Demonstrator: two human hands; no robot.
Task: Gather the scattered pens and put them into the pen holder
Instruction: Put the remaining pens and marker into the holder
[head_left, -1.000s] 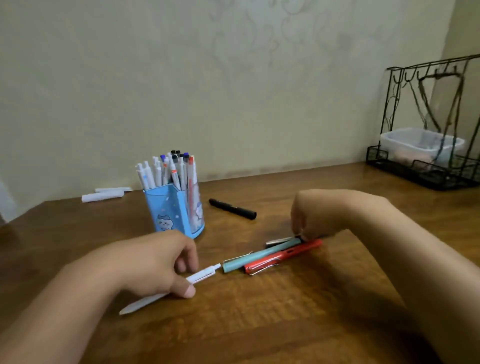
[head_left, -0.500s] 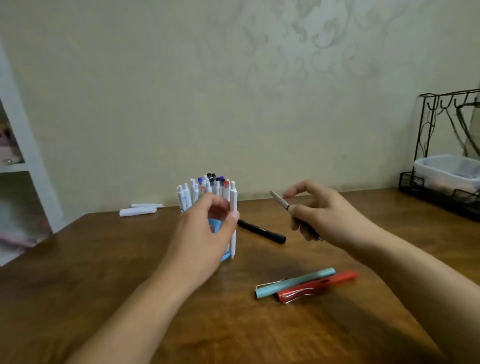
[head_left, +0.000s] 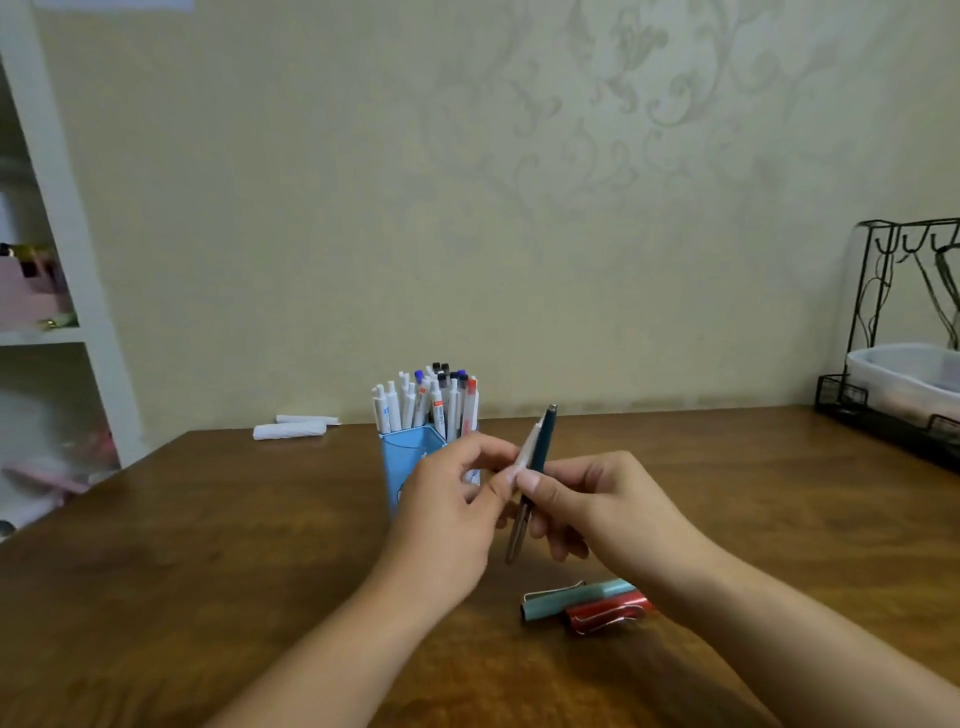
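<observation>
A blue pen holder (head_left: 408, 454) stands mid-table, filled with several white pens. Just in front of it my left hand (head_left: 447, 519) pinches a white pen (head_left: 529, 446). My right hand (head_left: 592, 506) grips a dark pen (head_left: 545, 441) with a silvery lower end. The two pens stand nearly upright, side by side and touching, and my fingertips meet around them. A teal pen (head_left: 571, 597) and a red pen (head_left: 608, 613) lie together on the table below my right wrist. My hands hide part of the holder's front.
Two white paper rolls (head_left: 291, 428) lie at the table's far edge, left of the holder. A black wire rack (head_left: 878, 312) holding a clear plastic tub (head_left: 909, 374) stands at the far right. A white shelf unit (head_left: 78, 291) is beyond the table's left side.
My hands have come together in front of the holder. The white pen moved right from beside the holder, and the dark pen now stands upright against it. The teal and red pens stayed put.
</observation>
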